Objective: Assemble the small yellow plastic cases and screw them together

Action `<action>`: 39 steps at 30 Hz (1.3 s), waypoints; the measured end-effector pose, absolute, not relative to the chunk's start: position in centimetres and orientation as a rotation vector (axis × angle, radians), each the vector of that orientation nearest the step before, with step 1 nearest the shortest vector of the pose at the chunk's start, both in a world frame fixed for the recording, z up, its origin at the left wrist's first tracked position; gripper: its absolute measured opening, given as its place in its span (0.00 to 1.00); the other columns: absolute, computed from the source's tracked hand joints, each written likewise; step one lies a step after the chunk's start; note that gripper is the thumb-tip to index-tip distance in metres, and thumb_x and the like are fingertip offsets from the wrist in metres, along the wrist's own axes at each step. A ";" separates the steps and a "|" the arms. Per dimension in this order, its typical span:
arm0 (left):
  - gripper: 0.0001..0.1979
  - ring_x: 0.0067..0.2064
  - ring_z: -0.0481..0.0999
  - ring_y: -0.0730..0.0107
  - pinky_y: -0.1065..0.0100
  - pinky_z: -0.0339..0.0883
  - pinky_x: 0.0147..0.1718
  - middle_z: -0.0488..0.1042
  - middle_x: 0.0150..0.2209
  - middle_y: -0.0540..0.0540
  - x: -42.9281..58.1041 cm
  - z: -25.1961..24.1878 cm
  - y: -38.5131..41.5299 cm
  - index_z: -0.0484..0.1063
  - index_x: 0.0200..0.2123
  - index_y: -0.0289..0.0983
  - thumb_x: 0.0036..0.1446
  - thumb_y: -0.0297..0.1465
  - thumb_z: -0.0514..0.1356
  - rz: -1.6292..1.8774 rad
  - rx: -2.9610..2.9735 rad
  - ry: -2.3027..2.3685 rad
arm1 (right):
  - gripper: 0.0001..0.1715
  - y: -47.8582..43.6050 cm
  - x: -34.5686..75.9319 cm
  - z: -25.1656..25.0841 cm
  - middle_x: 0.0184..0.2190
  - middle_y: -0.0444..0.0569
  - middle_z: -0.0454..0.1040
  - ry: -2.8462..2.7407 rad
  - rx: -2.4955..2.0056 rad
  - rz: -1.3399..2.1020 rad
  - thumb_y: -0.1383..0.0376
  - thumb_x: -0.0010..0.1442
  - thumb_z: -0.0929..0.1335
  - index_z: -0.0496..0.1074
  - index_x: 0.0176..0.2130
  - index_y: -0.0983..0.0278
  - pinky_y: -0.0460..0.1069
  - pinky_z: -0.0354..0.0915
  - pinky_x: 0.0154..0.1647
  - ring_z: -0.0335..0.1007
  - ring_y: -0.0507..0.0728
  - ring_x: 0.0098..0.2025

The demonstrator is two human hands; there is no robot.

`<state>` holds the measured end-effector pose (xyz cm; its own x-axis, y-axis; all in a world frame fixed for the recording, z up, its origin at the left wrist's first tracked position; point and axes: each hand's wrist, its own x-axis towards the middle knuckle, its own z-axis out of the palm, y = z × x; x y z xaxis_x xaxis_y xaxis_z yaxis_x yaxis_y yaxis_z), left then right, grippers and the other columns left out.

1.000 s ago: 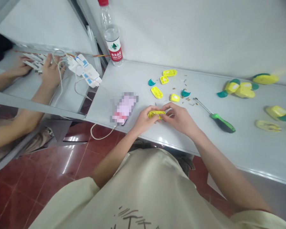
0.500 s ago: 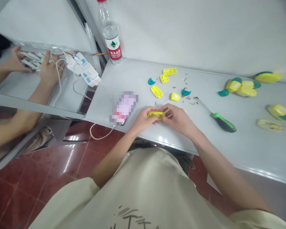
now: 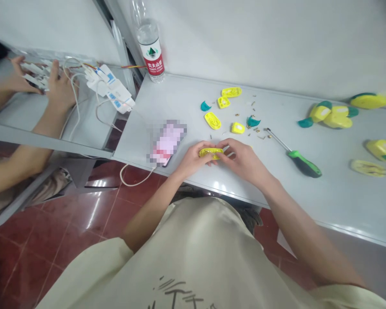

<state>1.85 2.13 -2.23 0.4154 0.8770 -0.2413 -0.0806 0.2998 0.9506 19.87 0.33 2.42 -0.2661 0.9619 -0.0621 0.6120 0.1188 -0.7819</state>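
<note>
Both hands meet over a small yellow plastic shell (image 3: 210, 152) near the front edge of the grey table (image 3: 334, 193). My left hand (image 3: 193, 159) pinches its left end with curled fingers. My right hand (image 3: 241, 159) grips its right end, fingers closed on it. Just beyond lie more yellow shell pieces (image 3: 212, 120), a small yellow block (image 3: 237, 127), teal curved pieces (image 3: 205, 106) and several tiny screws (image 3: 254, 128).
A green-handled screwdriver (image 3: 294, 154) lies right of my hands. A phone (image 3: 165, 143) on a white cable rests to the left. A water bottle (image 3: 149, 43) stands at the back. Yellow-and-teal assembled parts (image 3: 331, 116) sit far right. Another person's hands (image 3: 59, 88) work at the left bench.
My hands stay on the yellow shell with only slight finger shifts. The view has drifted a little. The other person's hands have moved over the white parts.
</note>
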 end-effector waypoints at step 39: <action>0.10 0.26 0.77 0.77 0.76 0.65 0.26 0.77 0.32 0.48 2.2 -1.1 2.1 0.71 0.40 0.35 0.53 0.28 0.61 0.732 1.033 1.033 | 0.24 -0.5 27.7 0.0 0.49 0.56 0.75 -2.048 -1.705 0.683 0.53 0.59 0.70 0.75 0.53 0.57 0.66 0.70 0.52 0.72 0.68 0.51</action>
<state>2.23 2.13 -1.08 0.3614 0.8720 -0.3300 -0.0221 0.3619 0.9320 27.73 -0.47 0.03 -0.1850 0.9827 -0.0129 0.7935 0.1416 -0.5919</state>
